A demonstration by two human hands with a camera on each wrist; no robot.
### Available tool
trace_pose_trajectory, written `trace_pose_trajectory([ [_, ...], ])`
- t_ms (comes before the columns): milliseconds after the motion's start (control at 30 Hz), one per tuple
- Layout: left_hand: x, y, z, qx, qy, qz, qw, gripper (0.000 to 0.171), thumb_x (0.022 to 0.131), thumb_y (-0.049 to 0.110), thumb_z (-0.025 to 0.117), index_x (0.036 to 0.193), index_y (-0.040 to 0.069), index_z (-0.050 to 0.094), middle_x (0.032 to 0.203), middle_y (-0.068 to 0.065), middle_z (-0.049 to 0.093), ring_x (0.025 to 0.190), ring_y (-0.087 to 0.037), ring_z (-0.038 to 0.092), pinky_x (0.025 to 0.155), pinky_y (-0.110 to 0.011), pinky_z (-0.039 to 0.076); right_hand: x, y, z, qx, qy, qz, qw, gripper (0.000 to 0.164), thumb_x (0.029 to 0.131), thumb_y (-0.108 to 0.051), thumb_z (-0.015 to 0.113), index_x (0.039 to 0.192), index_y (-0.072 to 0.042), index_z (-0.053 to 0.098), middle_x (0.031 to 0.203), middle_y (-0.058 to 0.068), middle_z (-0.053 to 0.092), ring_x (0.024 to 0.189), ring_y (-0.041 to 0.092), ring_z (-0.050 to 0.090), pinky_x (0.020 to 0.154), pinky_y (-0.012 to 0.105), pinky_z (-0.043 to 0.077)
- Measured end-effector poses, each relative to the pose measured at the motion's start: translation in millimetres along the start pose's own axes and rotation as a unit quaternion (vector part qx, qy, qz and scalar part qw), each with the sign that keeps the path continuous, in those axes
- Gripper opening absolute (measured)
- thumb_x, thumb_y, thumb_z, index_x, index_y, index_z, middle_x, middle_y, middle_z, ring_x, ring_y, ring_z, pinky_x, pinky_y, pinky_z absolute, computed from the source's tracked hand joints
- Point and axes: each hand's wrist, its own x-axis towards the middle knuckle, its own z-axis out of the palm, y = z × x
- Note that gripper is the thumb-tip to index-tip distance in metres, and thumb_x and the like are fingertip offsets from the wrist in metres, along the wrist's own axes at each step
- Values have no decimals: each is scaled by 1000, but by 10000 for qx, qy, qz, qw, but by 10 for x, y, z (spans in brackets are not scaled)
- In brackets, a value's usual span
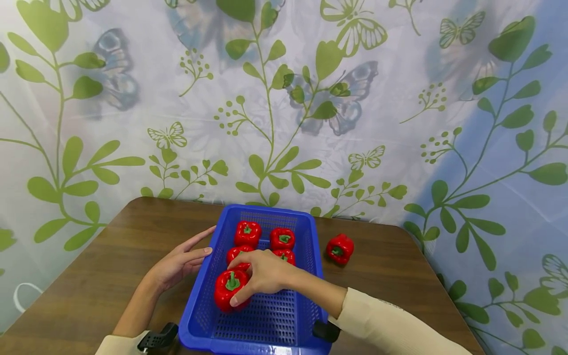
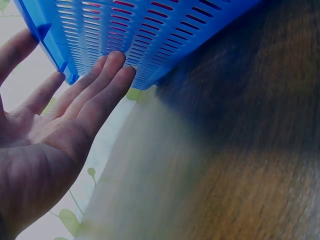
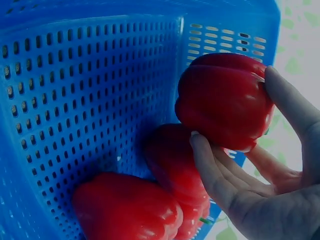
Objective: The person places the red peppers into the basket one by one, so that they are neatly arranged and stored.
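My right hand [image 1: 268, 271] grips a red bell pepper [image 1: 231, 288] with a green stem, thumb on one side and fingers on the other, over the left part of a blue plastic basket [image 1: 253, 347]. In the right wrist view, the held pepper [image 3: 225, 100] is raised above other red peppers [image 3: 125, 207] in the basket. My left hand [image 1: 177, 266] is at the basket's left side with fingers extended. In the left wrist view, its fingertips [image 2: 116, 59] are at the slotted wall [image 2: 165, 30]. Partly behind my right hand, several more peppers [image 1: 247, 232] lie in the basket.
One more red bell pepper [image 1: 340, 249] lies on the brown wooden table [image 1: 390, 276], right of the basket. Behind the table hangs a cloth [image 1: 284, 123] printed with leaves and butterflies. Dark straps with camera mounts [image 1: 160, 339] sit on the wrists.
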Motion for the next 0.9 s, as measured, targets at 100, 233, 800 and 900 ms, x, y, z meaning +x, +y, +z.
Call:
trace_pose_trajectory([
  [100,5,1,-1,4,-2,5,10000,63,107,22,48,163,26,20,155,-23,46,128,-33,63,102,-42,55,8,-21,16,-85,-89,24,9999,61,71,-36,93,125,-25,69,98,-10,70,79,5,59,69,24,51],
  [233,9,2,-3,-59,35,-78,9999,63,106,22,50,163,27,22,155,-22,45,128,-33,63,102,-42,55,18,-31,60,-174,-212,83,9996,60,70,-35,94,124,-25,69,80,-6,63,72,9,54,64,24,48],
  [800,12,-34,-7,-59,-63,12,10000,62,107,21,47,163,26,20,157,-25,42,129,-34,61,104,-43,53,48,12,182,-705,-342,249,9966,55,69,-36,94,118,-32,69,105,-13,68,108,16,53,83,30,51],
  [900,14,-36,-11,-67,-72,17,9999,62,107,21,47,163,26,20,157,-25,41,129,-34,61,104,-43,53,48,13,178,-711,-389,287,9963,53,70,-36,94,117,-33,68,109,-14,66,109,17,52,85,32,52],
])
